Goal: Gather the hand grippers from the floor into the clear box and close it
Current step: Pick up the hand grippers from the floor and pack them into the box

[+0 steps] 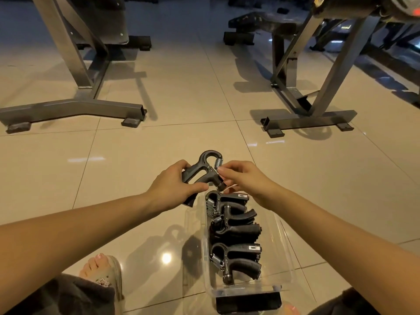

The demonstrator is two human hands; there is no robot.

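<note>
My left hand (172,185) grips a black hand gripper (204,171) by its handles, holding it in the air just beyond the far end of the clear box (284,244). My right hand (241,178) pinches the gripper near its metal spring and adjusting knob. The clear box stands open on the floor between my knees. Several black hand grippers (234,230) lie stacked inside it, springs to the left. A black latch piece (247,302) sits at the box's near end.
Grey steel gym frames stand on the tiled floor at the far left (75,110) and far right (311,119). A dark bench (261,23) is further back. My sandalled left foot (102,271) is beside the box.
</note>
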